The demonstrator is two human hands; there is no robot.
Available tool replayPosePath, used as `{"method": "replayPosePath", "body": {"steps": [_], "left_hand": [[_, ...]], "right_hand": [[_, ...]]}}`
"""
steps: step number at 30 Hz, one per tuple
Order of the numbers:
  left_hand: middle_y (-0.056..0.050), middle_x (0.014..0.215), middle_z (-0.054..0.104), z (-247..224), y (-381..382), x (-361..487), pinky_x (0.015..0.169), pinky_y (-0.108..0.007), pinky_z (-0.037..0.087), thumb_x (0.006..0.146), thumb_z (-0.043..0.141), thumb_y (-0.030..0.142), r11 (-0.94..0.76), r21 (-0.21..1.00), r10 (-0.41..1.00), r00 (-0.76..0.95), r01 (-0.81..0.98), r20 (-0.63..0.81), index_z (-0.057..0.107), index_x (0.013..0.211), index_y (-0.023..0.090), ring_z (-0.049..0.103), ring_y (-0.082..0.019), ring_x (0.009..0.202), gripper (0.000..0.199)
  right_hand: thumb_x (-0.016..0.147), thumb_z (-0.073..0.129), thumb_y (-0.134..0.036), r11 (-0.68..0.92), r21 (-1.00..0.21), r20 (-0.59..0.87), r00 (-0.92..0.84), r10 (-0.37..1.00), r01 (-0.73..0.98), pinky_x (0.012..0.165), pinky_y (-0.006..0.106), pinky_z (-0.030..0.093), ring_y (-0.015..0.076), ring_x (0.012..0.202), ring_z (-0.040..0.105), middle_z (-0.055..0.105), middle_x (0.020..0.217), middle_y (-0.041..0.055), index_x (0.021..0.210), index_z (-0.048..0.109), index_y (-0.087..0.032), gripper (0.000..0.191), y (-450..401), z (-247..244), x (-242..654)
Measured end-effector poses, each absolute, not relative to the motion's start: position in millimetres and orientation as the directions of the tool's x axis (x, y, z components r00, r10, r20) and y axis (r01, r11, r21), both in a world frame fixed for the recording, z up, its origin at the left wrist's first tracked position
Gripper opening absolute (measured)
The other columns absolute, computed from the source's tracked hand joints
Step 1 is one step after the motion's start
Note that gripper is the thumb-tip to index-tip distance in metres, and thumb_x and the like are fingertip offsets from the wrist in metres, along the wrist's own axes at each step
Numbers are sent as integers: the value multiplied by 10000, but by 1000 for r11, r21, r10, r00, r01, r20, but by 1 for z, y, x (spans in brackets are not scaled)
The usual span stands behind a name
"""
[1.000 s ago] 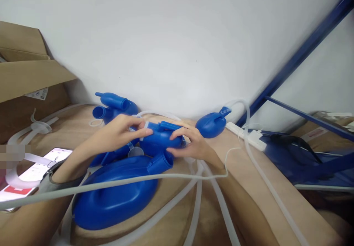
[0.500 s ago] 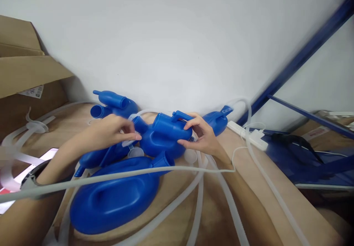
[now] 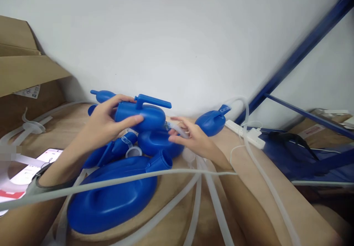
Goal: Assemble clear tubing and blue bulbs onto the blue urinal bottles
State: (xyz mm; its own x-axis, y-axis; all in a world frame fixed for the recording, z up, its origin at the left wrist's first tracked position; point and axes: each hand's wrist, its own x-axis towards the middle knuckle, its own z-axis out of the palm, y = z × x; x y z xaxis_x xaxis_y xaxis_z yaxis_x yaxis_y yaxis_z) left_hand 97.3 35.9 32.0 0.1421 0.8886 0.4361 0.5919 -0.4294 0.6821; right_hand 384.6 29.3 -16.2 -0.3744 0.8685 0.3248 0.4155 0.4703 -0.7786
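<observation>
My left hand point(image 3: 106, 118) is wrapped around the wide end of a blue urinal bottle point(image 3: 152, 116), thumb along its side. A blue handle point(image 3: 156, 101) sits on top of that bottle. At its right end, a clear hose point(image 3: 179, 129) meets it beside a small metal clip point(image 3: 167, 125). The fingers of my right hand point(image 3: 190, 133) are closed around this hose. Directly below lies a rounded blue body point(image 3: 160, 144); I cannot tell whether it belongs to the held bottle. In front rests a large blue bottle point(image 3: 113, 198) with its open neck facing right.
More blue bottles lie at the left and right point(image 3: 211, 122). A clear cap point(image 3: 134, 152) is near the middle. Several hoses point(image 3: 218, 205) and a pale cable point(image 3: 116, 181) cross the front. There are a phone point(image 3: 35, 166), a cardboard box point(image 3: 30, 72), a power strip point(image 3: 246, 133) and a blue frame point(image 3: 293, 65).
My left hand has left the clear piece by the bottle mouth and taken hold of the bottle's wide end. The handled part has shifted left and up. My right hand has moved from it to the hose.
</observation>
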Motion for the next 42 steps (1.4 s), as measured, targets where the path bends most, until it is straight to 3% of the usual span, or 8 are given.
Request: {"method": "replayPosePath", "body": {"steps": [2,6,12,17,22,26,36,42], "left_hand": [[-13,1166,761,33,37,95,853,-302,539,818,801,650,-431,695,890,146,576,431,712,1212,239,670,-241,991,576],[-19,1193,758,32,36,99,823,-290,544,808,817,640,-461,709,882,188,534,432,705,1240,229,675,-235,977,607],[-5,1108,758,31,32,106,834,-300,529,839,794,676,-438,654,885,168,617,434,720,1249,229,680,-244,986,611],[-11,1102,764,29,29,109,827,-300,512,849,783,687,-475,607,853,165,637,495,720,1247,218,662,-218,925,619],[13,925,770,29,29,106,679,-292,477,822,781,714,-439,645,877,143,626,458,741,1211,240,601,-180,733,615],[3,1009,791,29,26,109,671,-293,490,843,778,695,-460,604,861,160,651,483,746,1214,248,616,-180,742,582],[-58,1190,800,10,20,122,908,-385,595,878,761,699,-593,489,760,245,640,602,741,1242,279,742,-292,1010,556],[-68,1144,803,11,21,121,844,-366,579,880,770,685,-609,465,748,271,642,606,751,1222,243,740,-274,929,559]], "right_hand": [[976,739,-503,462,-737,299,-375,877,493,998,436,633,268,1165,751,781,1249,82,1286,711,-241,406,31,-13,385],[1015,707,-465,585,-647,453,-370,811,490,946,383,639,238,1094,767,789,1207,82,1263,716,-217,351,34,-20,377],[1029,711,-341,706,-29,800,-408,441,708,895,434,620,281,1026,749,789,1104,127,1136,755,-220,167,37,-40,377],[1082,576,-182,692,180,804,-510,306,699,938,434,637,282,1072,764,809,1144,150,1191,749,-177,205,43,-47,377],[1112,490,-203,702,39,754,-482,447,711,939,444,624,281,1077,755,798,1151,149,1164,731,-190,247,42,-44,378],[1123,478,-243,678,-154,686,-416,597,718,836,382,588,230,904,720,763,1006,97,1031,677,-218,221,36,-33,380],[1043,595,-184,489,-550,395,-304,867,677,804,334,548,218,936,741,787,1007,57,999,692,-208,110,38,-14,385],[1035,617,-176,467,-529,305,-354,884,709,818,351,569,227,939,751,798,1007,63,991,697,-200,95,37,-9,387]]}}
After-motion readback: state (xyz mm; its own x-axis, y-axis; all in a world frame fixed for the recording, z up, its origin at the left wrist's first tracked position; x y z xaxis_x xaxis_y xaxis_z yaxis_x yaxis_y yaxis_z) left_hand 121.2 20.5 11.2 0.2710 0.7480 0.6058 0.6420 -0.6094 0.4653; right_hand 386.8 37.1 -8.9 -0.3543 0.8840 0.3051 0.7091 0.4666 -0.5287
